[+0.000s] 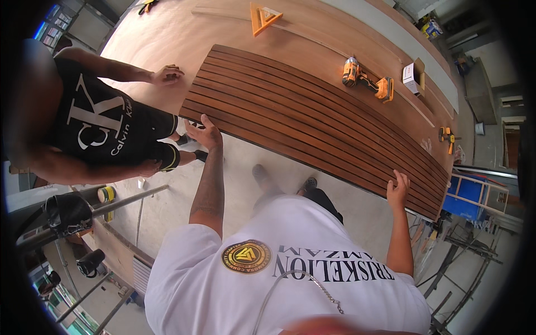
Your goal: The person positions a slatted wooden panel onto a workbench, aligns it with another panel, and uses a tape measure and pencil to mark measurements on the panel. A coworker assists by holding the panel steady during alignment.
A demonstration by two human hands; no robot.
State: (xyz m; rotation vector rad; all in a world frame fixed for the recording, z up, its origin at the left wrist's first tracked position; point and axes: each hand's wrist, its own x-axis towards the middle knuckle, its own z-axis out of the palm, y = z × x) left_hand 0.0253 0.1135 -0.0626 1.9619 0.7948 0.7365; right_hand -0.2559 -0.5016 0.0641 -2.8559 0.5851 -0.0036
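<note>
A long panel of dark reddish-brown wooden slats (301, 111) with black grooves lies slantwise across the worktable, its near edge toward me. My left hand (205, 134) is at the panel's near-left corner, fingers spread and thumb raised over the edge. Toward the panel's right end, my right hand (398, 191) rests at the near edge with its fingers loosely apart over the slats. Neither hand is visibly wrapped around the panel, though the undersides of both are hidden.
Beyond the panel, the worktable (223, 32) bears an orange triangular square (263, 19), a cordless drill (365, 80), an opened small box (414, 77) and a yellow-black tool (448, 138). A co-worker (95, 117) stands at left, one hand (167, 75) near the panel's end. Metal bars (128, 201) stand lower left.
</note>
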